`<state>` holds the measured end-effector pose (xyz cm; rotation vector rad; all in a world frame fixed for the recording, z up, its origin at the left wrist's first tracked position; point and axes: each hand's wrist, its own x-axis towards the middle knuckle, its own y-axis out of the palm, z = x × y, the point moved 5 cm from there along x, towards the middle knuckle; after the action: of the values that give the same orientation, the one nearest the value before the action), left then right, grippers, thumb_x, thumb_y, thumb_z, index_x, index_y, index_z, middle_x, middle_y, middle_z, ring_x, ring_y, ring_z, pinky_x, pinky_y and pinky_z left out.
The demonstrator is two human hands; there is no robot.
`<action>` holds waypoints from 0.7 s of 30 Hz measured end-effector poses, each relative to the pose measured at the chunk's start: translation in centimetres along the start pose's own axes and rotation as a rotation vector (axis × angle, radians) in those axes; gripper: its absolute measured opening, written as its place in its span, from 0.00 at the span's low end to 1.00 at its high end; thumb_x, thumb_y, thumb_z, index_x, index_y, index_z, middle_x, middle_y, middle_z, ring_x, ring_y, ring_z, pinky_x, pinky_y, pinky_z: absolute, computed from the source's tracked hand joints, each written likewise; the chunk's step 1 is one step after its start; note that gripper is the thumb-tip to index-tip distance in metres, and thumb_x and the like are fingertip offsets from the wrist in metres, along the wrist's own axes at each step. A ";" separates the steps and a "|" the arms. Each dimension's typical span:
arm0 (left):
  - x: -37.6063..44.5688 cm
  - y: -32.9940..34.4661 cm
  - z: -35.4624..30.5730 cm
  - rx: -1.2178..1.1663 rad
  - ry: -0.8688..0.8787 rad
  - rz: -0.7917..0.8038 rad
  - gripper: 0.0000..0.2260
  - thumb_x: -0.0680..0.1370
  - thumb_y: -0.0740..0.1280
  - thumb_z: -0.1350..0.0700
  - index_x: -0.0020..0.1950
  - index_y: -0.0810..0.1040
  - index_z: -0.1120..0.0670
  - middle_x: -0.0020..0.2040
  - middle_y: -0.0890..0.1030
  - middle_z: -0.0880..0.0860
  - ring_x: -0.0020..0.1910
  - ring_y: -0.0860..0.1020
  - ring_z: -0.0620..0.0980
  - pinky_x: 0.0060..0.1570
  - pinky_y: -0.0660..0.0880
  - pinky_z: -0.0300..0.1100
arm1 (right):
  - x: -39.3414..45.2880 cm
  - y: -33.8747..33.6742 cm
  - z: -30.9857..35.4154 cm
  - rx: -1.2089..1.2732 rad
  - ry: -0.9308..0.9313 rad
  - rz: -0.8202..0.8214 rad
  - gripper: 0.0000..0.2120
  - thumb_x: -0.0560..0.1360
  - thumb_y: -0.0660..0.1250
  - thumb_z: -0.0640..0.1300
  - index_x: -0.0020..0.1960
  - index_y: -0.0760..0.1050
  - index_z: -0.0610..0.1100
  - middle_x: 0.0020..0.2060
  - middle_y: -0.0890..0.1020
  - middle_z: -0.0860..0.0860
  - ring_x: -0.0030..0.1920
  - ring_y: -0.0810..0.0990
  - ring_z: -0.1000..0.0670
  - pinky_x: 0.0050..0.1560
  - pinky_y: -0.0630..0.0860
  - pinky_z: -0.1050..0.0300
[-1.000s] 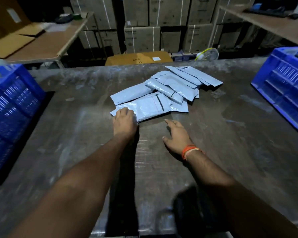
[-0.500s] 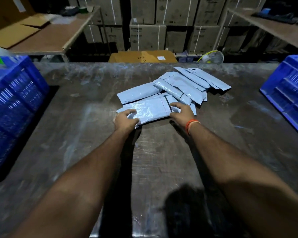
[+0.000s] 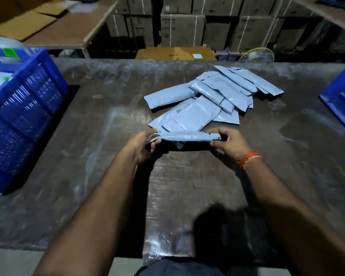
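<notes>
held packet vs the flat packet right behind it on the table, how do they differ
The held packet is off the table, pinched at its ends by the left hand and right hand; the flat packet lies on the table, untouched. The held packet shows as a narrow edge-on strip; the flat packet shows its broad face. Both are grey plastic mailers.
</notes>
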<state>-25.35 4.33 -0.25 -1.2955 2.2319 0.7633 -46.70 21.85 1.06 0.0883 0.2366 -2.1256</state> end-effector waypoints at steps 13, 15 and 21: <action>-5.6 -3.9 2.3 0.902 0.249 -0.383 0.16 0.77 0.70 0.49 0.34 0.79 0.58 0.33 0.80 0.57 0.36 0.82 0.56 0.33 0.74 0.40 | -2.8 0.1 -4.0 -0.501 -0.015 -0.333 0.13 0.74 0.69 0.49 0.34 0.75 0.45 0.29 0.77 0.49 0.33 0.76 0.47 0.38 0.72 0.50; -6.3 -4.1 3.0 1.199 0.437 -0.609 0.15 0.75 0.68 0.46 0.53 0.80 0.56 0.48 0.82 0.58 0.51 0.80 0.62 0.47 0.76 0.49 | -4.0 0.3 -4.2 -0.643 -0.124 -0.461 0.06 0.74 0.67 0.45 0.47 0.79 0.43 0.41 0.82 0.44 0.44 0.80 0.42 0.49 0.75 0.49; -5.6 0.6 7.1 1.355 0.934 -0.262 0.26 0.81 0.57 0.42 0.74 0.69 0.54 0.75 0.67 0.55 0.74 0.63 0.58 0.74 0.63 0.53 | -5.0 3.5 -4.9 -0.894 -0.358 -0.274 0.28 0.78 0.56 0.55 0.76 0.65 0.47 0.74 0.69 0.46 0.73 0.66 0.42 0.71 0.65 0.43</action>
<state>-22.59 12.74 -1.95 -1.1336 2.1743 -1.5146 -41.23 25.14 -3.39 -0.8757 0.9922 -2.0621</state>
